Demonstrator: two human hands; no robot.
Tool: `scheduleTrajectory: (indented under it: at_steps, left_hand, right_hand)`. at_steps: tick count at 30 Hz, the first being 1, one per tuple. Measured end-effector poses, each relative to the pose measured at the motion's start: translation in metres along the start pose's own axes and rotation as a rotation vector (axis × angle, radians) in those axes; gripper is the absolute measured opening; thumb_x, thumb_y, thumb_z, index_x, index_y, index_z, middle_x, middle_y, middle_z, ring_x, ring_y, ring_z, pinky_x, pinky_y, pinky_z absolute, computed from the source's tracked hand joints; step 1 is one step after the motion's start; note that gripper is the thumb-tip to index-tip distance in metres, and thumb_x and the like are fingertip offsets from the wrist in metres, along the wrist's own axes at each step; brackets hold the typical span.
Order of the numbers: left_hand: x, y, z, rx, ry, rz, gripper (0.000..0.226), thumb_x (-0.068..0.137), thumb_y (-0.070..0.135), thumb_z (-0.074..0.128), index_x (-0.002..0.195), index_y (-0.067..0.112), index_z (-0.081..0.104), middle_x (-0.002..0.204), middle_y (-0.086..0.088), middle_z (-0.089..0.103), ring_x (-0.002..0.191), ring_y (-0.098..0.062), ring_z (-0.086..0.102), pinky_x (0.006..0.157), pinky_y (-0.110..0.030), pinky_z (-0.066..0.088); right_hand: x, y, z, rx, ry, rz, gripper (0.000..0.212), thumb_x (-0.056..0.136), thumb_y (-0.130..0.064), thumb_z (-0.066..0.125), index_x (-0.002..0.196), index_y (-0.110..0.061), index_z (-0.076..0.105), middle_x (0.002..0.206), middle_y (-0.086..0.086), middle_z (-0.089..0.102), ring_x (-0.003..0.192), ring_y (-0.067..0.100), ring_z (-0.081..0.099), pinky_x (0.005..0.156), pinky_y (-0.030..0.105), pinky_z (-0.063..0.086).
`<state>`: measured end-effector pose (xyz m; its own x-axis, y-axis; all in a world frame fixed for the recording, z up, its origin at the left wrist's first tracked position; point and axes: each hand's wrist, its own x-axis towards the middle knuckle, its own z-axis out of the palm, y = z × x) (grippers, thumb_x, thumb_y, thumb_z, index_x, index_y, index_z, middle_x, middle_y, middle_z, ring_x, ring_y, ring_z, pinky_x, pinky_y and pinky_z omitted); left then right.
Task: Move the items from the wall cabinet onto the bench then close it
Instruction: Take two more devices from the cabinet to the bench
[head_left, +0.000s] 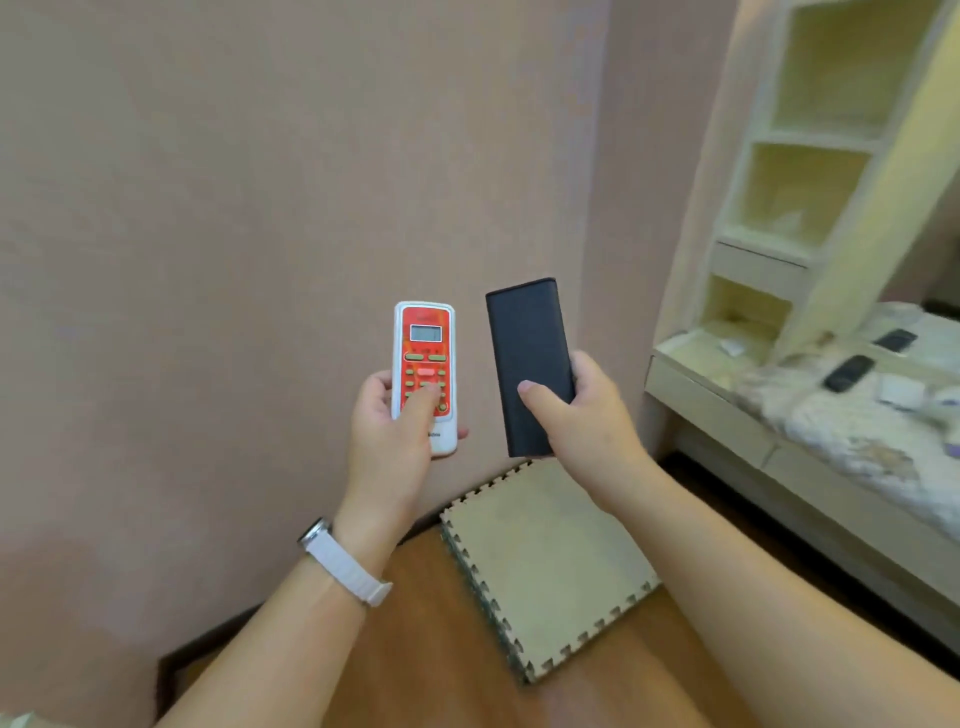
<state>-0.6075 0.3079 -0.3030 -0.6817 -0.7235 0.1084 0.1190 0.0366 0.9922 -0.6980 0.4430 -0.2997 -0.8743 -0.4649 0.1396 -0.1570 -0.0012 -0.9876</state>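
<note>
Left hand (387, 421) wraps a white remote with a red face (425, 376), thumb pressed on its buttons, white watch (340, 561) on that wrist. Right hand (582, 410) grips a flat black slab (527, 364), maybe a power bank, thumb across its front. Both held upright, side by side, apart, before a pink wall (234, 208). Below them foam puzzle mats (545, 566) lie stacked on the wood floor (426, 649). To the right, the bench (810, 415) carries two dark remotes (849, 373) and small white items; the open cream cabinet (810, 156) stands above it, blurred.
</note>
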Motion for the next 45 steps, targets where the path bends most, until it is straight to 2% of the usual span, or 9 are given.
scheduleTrajectory:
  at_steps: [4,7,10,17,22,25,28,36,45]
  left_hand:
    - [-0.013,-0.009,0.084,-0.03,-0.149,-0.059,0.011,0.097,0.021,0.055,0.108,0.022,0.053,0.107,-0.012,0.067,0.081,-0.026,0.072,0.056,-0.023,0.055]
    - [-0.022,-0.014,0.136,-0.044,-0.258,-0.076,0.009,0.097,0.019,0.055,0.104,0.022,0.054,0.106,-0.014,0.067,0.085,-0.031,0.071,0.055,-0.024,0.054]
    - [-0.027,-0.019,0.18,-0.027,-0.363,-0.075,0.012,0.096,0.018,0.055,0.107,0.021,0.054,0.105,-0.014,0.068,0.073,-0.026,0.072,0.056,-0.029,0.055]
    - [-0.029,-0.043,0.27,-0.026,-0.569,-0.149,0.022,0.096,0.023,0.057,0.117,0.019,0.052,0.107,-0.011,0.068,0.08,-0.026,0.072,0.06,-0.03,0.056]
    - [-0.017,-0.061,0.335,-0.083,-0.703,-0.298,0.012,0.097,0.024,0.055,0.109,0.02,0.054,0.1,-0.01,0.068,0.069,-0.023,0.072,0.059,-0.034,0.057]
    - [0.002,-0.068,0.376,-0.112,-0.773,-0.344,0.011,0.097,0.024,0.056,0.108,0.021,0.054,0.103,-0.012,0.069,0.074,-0.028,0.072,0.056,-0.031,0.055]
    - [0.025,-0.073,0.416,-0.153,-0.835,-0.347,0.015,0.097,0.022,0.056,0.111,0.02,0.054,0.107,-0.011,0.068,0.088,-0.031,0.071,0.055,-0.026,0.055]
    - [0.046,-0.097,0.506,-0.14,-1.043,-0.356,0.022,0.096,0.025,0.058,0.117,0.024,0.053,0.109,-0.003,0.066,0.095,-0.026,0.069,0.06,-0.027,0.057]
    - [0.004,-0.114,0.592,-0.033,-1.281,-0.315,0.028,0.096,0.033,0.058,0.121,0.024,0.052,0.112,-0.002,0.066,0.089,-0.025,0.071,0.063,-0.031,0.059]
  right_hand:
    - [-0.01,0.013,-0.085,0.029,0.176,0.057,0.025,0.095,-0.027,0.058,0.118,-0.027,0.051,0.108,-0.006,0.064,0.095,0.015,0.065,0.063,0.031,0.061]
    - [-0.019,0.019,-0.136,0.051,0.291,0.069,0.026,0.095,-0.025,0.058,0.121,-0.027,0.051,0.11,-0.007,0.064,0.095,0.011,0.065,0.06,0.023,0.059]
    - [-0.03,0.025,-0.178,0.04,0.4,0.057,0.026,0.095,-0.025,0.058,0.119,-0.03,0.051,0.108,-0.011,0.064,0.091,0.004,0.064,0.063,0.02,0.057]
    - [-0.041,0.046,-0.251,-0.032,0.618,0.112,0.016,0.094,-0.026,0.06,0.103,-0.037,0.053,0.104,-0.008,0.064,0.09,0.009,0.064,0.067,0.027,0.058]
    - [-0.029,0.063,-0.297,-0.077,0.758,0.196,0.014,0.093,-0.03,0.06,0.104,-0.036,0.053,0.107,-0.003,0.064,0.092,0.017,0.065,0.07,0.043,0.062]
    - [-0.011,0.069,-0.322,-0.085,0.841,0.239,0.014,0.094,-0.031,0.06,0.105,-0.034,0.054,0.108,-0.002,0.064,0.094,0.019,0.065,0.073,0.049,0.061]
    - [0.011,0.068,-0.346,-0.106,0.908,0.271,0.015,0.094,-0.028,0.06,0.107,-0.031,0.053,0.108,-0.001,0.063,0.093,0.019,0.065,0.07,0.042,0.061]
    - [0.036,0.081,-0.396,-0.231,1.097,0.329,0.018,0.095,-0.025,0.058,0.112,-0.024,0.051,0.105,-0.002,0.062,0.087,0.012,0.063,0.05,0.017,0.051]
    - [0.007,0.097,-0.457,-0.166,1.259,0.372,0.013,0.093,-0.025,0.06,0.103,-0.031,0.054,0.106,0.001,0.065,0.092,0.018,0.065,0.076,0.046,0.06]
